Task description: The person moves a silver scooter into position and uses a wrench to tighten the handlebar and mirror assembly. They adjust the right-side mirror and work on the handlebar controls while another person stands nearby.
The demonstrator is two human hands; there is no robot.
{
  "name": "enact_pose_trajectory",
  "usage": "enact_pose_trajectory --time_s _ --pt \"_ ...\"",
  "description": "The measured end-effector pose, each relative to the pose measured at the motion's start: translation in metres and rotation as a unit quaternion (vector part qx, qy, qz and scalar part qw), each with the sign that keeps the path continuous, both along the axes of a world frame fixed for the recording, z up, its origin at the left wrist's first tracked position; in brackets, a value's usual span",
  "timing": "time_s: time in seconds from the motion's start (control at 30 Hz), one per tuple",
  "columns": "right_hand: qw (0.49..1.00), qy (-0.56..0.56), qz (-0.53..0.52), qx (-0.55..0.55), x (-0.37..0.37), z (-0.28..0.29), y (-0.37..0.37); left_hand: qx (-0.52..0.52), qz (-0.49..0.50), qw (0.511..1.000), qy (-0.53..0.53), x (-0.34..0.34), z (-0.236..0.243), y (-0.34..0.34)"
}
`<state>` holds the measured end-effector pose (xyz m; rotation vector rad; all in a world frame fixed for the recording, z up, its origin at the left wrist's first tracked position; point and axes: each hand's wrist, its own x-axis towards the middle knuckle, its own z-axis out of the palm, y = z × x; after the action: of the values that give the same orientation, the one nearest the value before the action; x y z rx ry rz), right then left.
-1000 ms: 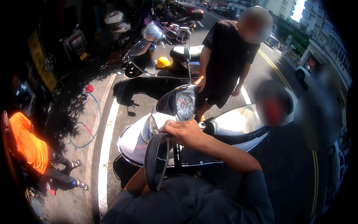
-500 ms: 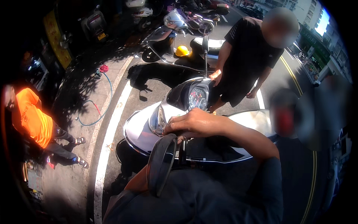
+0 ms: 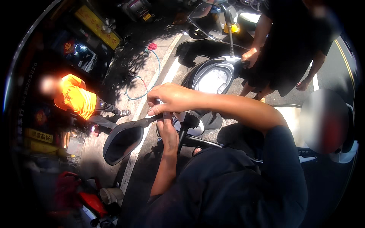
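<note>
Swung out leftward since the earlier frame, a black, rounded plastic mirror [image 3: 123, 144] lies beyond the left hand [image 3: 169, 135], which seems to grip its thin black stem [image 3: 147, 122]. Above, the right hand [image 3: 169, 99] curls over the stem's end; its hold is hidden. On the white-and-black scooter [image 3: 213, 81], the far mirror [image 3: 231, 16] stands upright; whether the near one is fastened cannot be told.
</note>
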<state>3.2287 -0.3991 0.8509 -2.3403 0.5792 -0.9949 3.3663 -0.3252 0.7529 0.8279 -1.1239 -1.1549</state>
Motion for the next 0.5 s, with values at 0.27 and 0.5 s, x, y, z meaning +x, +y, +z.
enact_pose_trajectory --time_s 0.27,0.5 --pt "0.704 -0.474 -0.001 0.528 -0.089 -0.074 0.034 0.064 0.074 0.988 0.117 -0.039 0.021 -0.010" --pt "0.693 -0.468 -0.045 0.546 -0.131 -0.129 0.070 0.089 0.118 0.968 0.203 -0.040 0.034 -0.007"
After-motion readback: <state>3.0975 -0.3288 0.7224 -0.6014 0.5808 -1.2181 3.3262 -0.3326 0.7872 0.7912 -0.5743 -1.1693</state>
